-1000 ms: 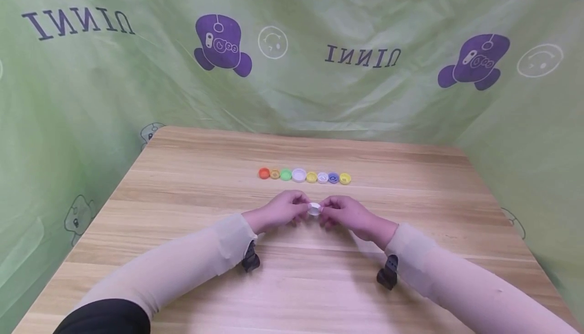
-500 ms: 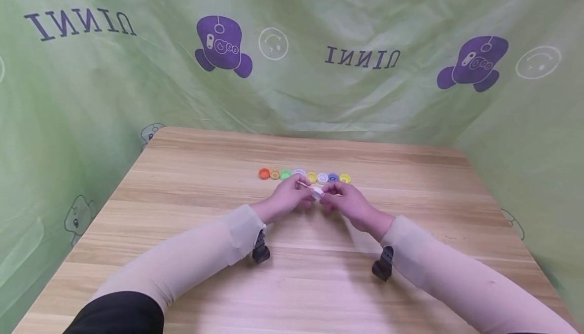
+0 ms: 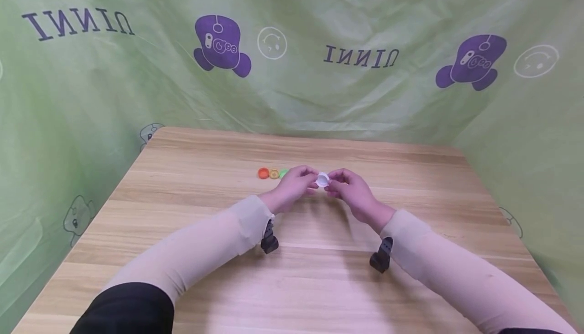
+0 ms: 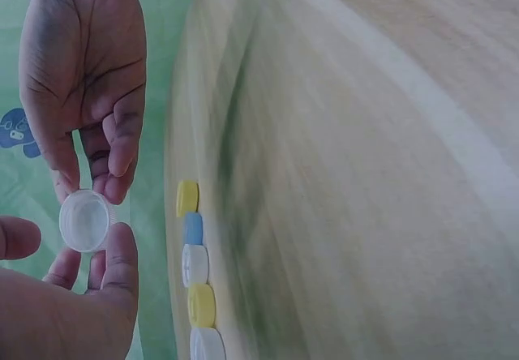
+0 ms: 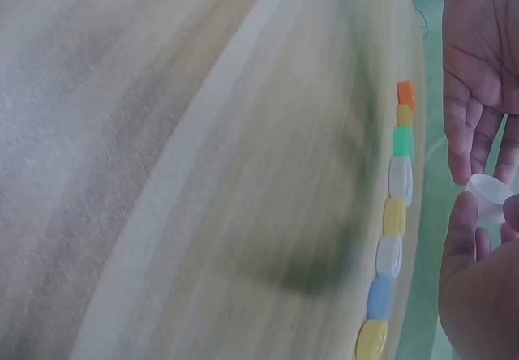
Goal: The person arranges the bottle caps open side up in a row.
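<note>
A small white bottle cap (image 3: pixel 322 180) is held up between both hands in the head view, its hollow side showing. My left hand (image 3: pixel 292 188) pinches its left edge, and my right hand (image 3: pixel 357 195) grips the opposite edge. The left wrist view shows the cap (image 4: pixel 84 220) as a ridged, translucent ring between the two sets of fingertips. Beyond the hands, a row of coloured caps lies on the table: orange (image 5: pixel 405 96), amber (image 5: pixel 404 116), green (image 5: pixel 402 142), large white (image 5: pixel 401 180), yellow (image 5: pixel 394 217), white (image 5: pixel 389 256), blue (image 5: pixel 379 297) and yellow (image 5: pixel 372 340). In the head view the hands hide most of that row.
The wooden table (image 3: pixel 292 283) spreads out beneath both forearms. Green printed fabric (image 3: pixel 292 90) hangs behind it and along both sides. A black wrist camera (image 3: pixel 269 243) hangs under the left sleeve, and another wrist camera (image 3: pixel 380 262) under the right.
Both hands have moved forward and slightly right with the white cap, up over the row. The cap has tilted, and several row caps are now hidden behind the hands.
</note>
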The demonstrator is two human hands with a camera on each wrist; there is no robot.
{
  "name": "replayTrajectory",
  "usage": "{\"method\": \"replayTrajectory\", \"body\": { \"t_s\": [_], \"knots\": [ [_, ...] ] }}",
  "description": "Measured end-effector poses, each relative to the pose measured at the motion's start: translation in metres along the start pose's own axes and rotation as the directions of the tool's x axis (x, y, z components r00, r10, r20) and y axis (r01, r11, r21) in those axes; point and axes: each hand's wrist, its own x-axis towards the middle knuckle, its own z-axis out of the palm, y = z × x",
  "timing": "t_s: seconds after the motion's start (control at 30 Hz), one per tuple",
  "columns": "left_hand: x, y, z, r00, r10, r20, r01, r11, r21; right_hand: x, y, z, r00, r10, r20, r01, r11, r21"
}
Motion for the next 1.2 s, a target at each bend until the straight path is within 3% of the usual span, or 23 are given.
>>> {"method": "replayTrajectory", "body": {
  "t_s": [0.2, 0.47, 0.73, 1.2],
  "knots": [
    [0.005, 0.005, 0.003, 1.0, -0.025, 0.01, 0.025, 1.0, 0.01, 0.005, -0.001, -0.008, 1.0, 0.028, -0.009, -0.028, 1.0, 0.006],
    [0.009, 0.008, 0.008, 0.998, -0.041, 0.046, 0.042, 0.999, -0.009, 0.01, 0.001, -0.015, 0.997, 0.076, 0.013, -0.078, 0.985, 0.154],
    [0.014, 0.008, 0.013, 0.996, -0.042, 0.08, 0.041, 0.999, 0.007, 0.009, -0.001, -0.02, 0.996, 0.086, 0.019, -0.087, 0.989, 0.123],
    [0.032, 0.014, 0.03, 0.994, -0.096, 0.057, 0.096, 0.995, 0.004, 0.017, 0.001, -0.032, 0.995, 0.103, -0.013, -0.101, 0.987, 0.122]
  ]
}}
